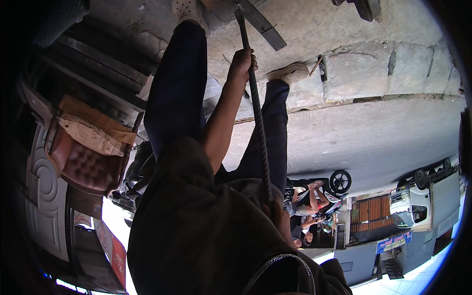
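A long dark crowbar (257,110) with a twisted, ribbed shaft runs from near my chest to the ground in front of me. My left hand (242,63) is wrapped round its shaft near the far end. Close to my body, my right hand (279,216) is closed round the near end, partly in shadow. The bar's flattened tip rests at the end of a dark wooden plank (263,27), from which a nail seems to stick out. What the tip touches cannot be made out clearly.
My clog-clad feet (290,73) stand apart on concrete. Dark timbers (96,61) and a tufted brown chair (91,164) with cardboard on it are at left. Across the road on the right are a motorcycle (339,182), people, and a white truck (410,206).
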The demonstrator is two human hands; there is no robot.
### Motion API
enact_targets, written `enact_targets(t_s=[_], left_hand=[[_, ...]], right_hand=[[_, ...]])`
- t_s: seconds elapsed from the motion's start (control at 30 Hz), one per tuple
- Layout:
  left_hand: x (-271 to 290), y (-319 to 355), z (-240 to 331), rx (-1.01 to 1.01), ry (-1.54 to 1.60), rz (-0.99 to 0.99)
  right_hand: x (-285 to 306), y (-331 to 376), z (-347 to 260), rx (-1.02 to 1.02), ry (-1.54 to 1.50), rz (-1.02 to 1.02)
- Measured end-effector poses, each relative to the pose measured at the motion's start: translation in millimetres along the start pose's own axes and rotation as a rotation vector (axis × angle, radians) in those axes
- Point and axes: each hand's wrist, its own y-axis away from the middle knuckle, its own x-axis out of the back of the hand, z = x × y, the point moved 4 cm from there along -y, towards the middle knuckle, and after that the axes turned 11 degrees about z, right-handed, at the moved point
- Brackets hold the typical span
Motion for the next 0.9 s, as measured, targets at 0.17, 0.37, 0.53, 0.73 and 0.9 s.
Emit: enact_targets(t_s=[0.17, 0.37, 0.53, 0.73, 0.9], left_hand=[[-0.7, 2.8, 5.7, 0.029, -0.020, 0.014], [-7.2, -27.5, -35.4, 0.007, -0.032, 0.045], [-19.1, -59.2, -65.4, -0.164, -0.074, 0.102], [-16.3, -75.7, -69.6, -0.132, -0.145, 0.131], [-17.5, -73.1, -68.7, -0.084, -0.152, 0.146]], right_hand=[[0.7, 13.5, -10.3, -0.089, 0.063, -0.110], [-28.6, -52.0, 99.7, 0.102, 0.175, 0.061], [-65.6, -142.3, 174.9, 0.008, 0.159, 0.125], [-116.7, -202.8, 233.8, -0.057, 0.195, 0.038], [-117.5, -207.9, 231.8, -0.038, 0.237, 0.038]])
